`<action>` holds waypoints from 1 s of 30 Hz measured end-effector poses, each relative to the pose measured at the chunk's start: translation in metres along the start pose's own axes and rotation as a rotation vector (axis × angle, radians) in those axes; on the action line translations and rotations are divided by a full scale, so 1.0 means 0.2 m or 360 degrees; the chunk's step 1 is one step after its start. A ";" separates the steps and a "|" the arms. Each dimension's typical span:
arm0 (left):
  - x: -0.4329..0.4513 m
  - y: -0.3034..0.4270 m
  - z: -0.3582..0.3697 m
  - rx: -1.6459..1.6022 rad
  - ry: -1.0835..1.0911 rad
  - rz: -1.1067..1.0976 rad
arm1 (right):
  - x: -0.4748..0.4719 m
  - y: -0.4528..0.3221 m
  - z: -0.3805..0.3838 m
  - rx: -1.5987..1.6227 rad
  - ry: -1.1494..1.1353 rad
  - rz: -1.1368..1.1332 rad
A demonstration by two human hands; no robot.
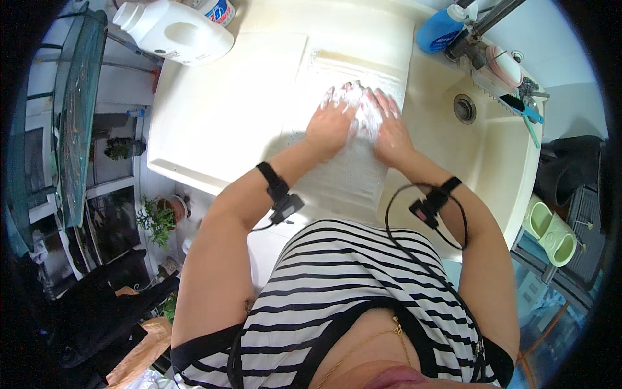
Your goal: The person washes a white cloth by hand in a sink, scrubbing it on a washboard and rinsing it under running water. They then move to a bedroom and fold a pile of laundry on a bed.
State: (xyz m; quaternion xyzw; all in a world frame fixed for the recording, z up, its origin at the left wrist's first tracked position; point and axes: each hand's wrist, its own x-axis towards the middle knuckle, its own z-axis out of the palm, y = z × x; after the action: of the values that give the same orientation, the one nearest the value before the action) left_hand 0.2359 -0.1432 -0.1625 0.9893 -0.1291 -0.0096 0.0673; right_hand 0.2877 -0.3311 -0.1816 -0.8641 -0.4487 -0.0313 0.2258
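Over the ridged washboard surface (340,180) of a cream laundry sink, both my hands press on a white, suds-covered bundle, seemingly wet cloth (368,119). My left hand (333,121) lies on its left side, fingers pointing away from me and coated in foam. On the right side rests my right hand (390,124), its fingers foamy too and close to the left ones. The lather and the fingers hide much of the bundle, so its shape cannot be told.
The sink basin with a metal drain (464,109) lies to the right. A white plastic jug (177,36) stands at the upper left. A blue bottle (440,30) is by the faucet pipe (495,17); brushes (522,108) and a soap box (504,65) line the right rim.
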 end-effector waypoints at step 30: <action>0.34 -0.05 -0.05 -0.0178 0.0243 -0.0080 | -0.21 0.64 -0.21 0.0213 0.0721 0.0481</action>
State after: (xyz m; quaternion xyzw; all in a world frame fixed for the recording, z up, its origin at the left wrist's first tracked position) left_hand 0.3041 -0.1490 -0.1543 0.9848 -0.0982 0.0570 0.1317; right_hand 0.3703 -0.4438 -0.2000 -0.8754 -0.2540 -0.1600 0.3790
